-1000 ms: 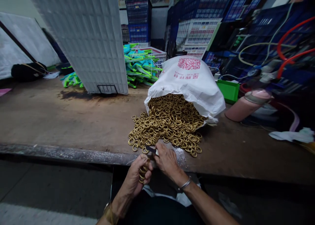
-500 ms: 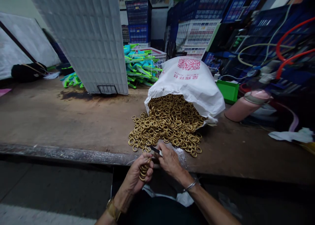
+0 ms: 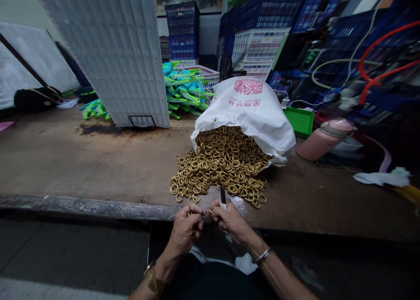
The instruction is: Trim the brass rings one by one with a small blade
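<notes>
My left hand [image 3: 186,227] is closed at the table's front edge, its back towards me. A little gold shows at its fingers, where brass-coloured rings are mostly hidden. Close beside it, my right hand [image 3: 231,221] grips a slim tool with a flat black blade [image 3: 223,195] and a pale handle; its exact kind is unclear. The thumb and finger of that hand also pinch a single brass-coloured ring [image 3: 211,212]. Just beyond both hands lies a heap of the same rings [image 3: 216,173], spilling from the mouth of a white sack [image 3: 252,111] with red print.
A tall pale ribbed panel [image 3: 131,63] stands at the left on the wooden table [image 3: 65,160]. Behind are green-and-blue plastic parts [image 3: 187,87] and stacked crates [image 3: 259,46]. To the right sit a pink bottle [image 3: 321,142], a green tray [image 3: 298,121] and red hoses [image 3: 364,65].
My left hand has turned, so the rings in it are mostly out of sight. My right hand has tilted the blade to point away from me, and a ring now shows at its fingertips.
</notes>
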A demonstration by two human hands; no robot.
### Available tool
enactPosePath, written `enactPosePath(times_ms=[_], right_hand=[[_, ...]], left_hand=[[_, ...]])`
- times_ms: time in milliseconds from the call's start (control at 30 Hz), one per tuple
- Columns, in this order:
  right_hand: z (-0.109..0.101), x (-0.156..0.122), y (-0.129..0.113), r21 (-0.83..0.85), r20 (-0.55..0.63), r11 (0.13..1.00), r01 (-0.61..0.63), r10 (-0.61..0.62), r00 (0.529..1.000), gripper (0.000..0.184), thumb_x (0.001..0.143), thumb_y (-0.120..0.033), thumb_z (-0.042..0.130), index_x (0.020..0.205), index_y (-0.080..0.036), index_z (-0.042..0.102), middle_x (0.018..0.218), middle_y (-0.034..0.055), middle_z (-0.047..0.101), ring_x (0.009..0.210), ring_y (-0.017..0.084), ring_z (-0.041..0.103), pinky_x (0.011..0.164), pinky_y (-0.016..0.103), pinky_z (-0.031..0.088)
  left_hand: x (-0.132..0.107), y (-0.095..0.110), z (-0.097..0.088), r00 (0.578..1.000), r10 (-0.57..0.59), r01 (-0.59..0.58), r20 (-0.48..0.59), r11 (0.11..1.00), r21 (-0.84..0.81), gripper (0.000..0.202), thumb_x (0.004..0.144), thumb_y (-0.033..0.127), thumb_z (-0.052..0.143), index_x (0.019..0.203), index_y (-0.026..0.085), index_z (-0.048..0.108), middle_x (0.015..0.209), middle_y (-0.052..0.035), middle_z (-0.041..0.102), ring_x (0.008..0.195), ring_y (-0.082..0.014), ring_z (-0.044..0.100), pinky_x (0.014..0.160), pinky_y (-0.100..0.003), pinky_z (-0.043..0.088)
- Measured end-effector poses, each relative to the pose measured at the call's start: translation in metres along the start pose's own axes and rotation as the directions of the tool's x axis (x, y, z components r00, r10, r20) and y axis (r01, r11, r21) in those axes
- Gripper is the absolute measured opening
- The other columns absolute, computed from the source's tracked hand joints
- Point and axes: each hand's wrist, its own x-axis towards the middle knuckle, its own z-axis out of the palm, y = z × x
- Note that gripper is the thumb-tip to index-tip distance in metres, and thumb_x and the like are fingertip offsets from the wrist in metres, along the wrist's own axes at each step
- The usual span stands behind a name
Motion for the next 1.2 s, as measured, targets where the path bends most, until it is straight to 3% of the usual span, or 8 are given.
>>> enactPosePath(times_ms=[67,167,367,567,700,867,1000,1200], right_hand=[[0.000,0.000,-0.001,0.003,0.016,1.000,0.002,-0.003,1.000,0.014,0.064,-0.030,0.048,0.069,-0.020,0.039,0.047,-0.0111,0.041,0.031,0.000,0.018,0.032,0.015,0.010],[-0.001,-0.001,-0.002,0.004,0.050,1.000,-0.004,0.004,0.999,0.013,0.064,-0.029,0.049,0.068,-0.020,0.040,0.047,-0.0107,0.041,0.031,0.000,0.019,0.032,0.014,0.011],[0.000,-0.003,0.000,0.063,0.121,0.996,-0.065,0.057,0.991,0.016,0.063,-0.031,0.051,0.069,-0.020,0.041,0.048,-0.0113,0.040,0.031,0.000,0.018,0.032,0.014,0.013],[0.001,-0.001,0.002,0.012,0.102,0.997,-0.070,0.069,0.992,0.016,0.068,-0.034,0.048,0.070,-0.020,0.043,0.048,-0.0098,0.042,0.031,0.001,0.021,0.032,0.016,0.012],[-0.003,0.002,0.004,-0.192,-0.052,0.978,0.077,-0.089,0.995,0.022,0.077,-0.040,0.040,0.071,-0.019,0.045,0.049,-0.0069,0.045,0.034,0.004,0.027,0.035,0.018,0.018],[-0.003,-0.003,0.004,-0.498,-0.020,0.816,0.294,-0.350,0.937,0.027,0.079,-0.042,0.044,0.067,-0.019,0.049,0.055,-0.0039,0.047,0.054,0.010,0.044,0.051,0.022,0.032],[0.003,-0.003,0.003,-0.551,-0.014,0.775,0.310,-0.380,0.925,0.027,0.080,-0.039,0.042,0.065,-0.018,0.050,0.059,-0.0027,0.049,0.058,0.011,0.045,0.053,0.022,0.032],[0.001,0.006,0.005,-0.320,-0.027,0.930,0.180,-0.199,0.980,0.031,0.081,-0.041,0.040,0.062,-0.018,0.048,0.052,-0.0034,0.048,0.048,0.008,0.042,0.047,0.020,0.032]], left_hand=[[0.000,-0.005,0.001,0.993,0.100,-0.089,-0.055,0.982,0.169,0.014,0.066,0.028,0.061,0.072,0.016,0.055,0.040,0.0081,0.046,0.030,-0.0040,0.033,0.031,-0.015,0.024],[-0.001,-0.009,0.002,0.961,0.272,-0.238,-0.058,0.911,0.336,0.019,0.070,0.030,0.058,0.084,0.016,0.061,0.049,0.0046,0.055,0.038,-0.0069,0.045,0.039,-0.017,0.035],[-0.005,-0.007,0.008,0.901,0.376,-0.435,0.218,0.773,0.462,0.021,0.076,0.024,0.054,0.092,0.018,0.066,0.087,-0.0051,0.068,0.082,-0.0176,0.061,0.075,-0.026,0.045],[-0.003,-0.007,0.009,0.897,0.407,-0.438,0.174,0.760,0.480,0.014,0.079,0.024,0.051,0.078,0.016,0.062,0.066,-0.0011,0.064,0.062,-0.0129,0.056,0.062,-0.022,0.043],[-0.002,-0.007,0.005,0.884,0.435,-0.446,0.172,0.677,0.586,0.015,0.079,0.024,0.050,0.070,0.016,0.059,0.061,0.0009,0.058,0.056,-0.0105,0.049,0.055,-0.020,0.038],[0.000,-0.008,0.003,0.859,0.470,-0.473,0.202,0.580,0.663,0.013,0.078,0.020,0.048,0.068,0.016,0.056,0.062,0.0012,0.054,0.058,-0.0110,0.047,0.058,-0.021,0.037],[0.001,-0.005,0.006,0.872,0.453,-0.461,0.188,0.625,0.630,0.012,0.078,0.021,0.048,0.071,0.015,0.057,0.064,0.0007,0.055,0.061,-0.0114,0.049,0.061,-0.021,0.039],[-0.002,0.004,0.012,0.975,0.188,-0.223,0.121,0.867,0.446,0.020,0.078,0.032,0.050,0.066,0.016,0.054,0.052,0.0043,0.048,0.043,-0.0063,0.041,0.044,-0.017,0.035]])
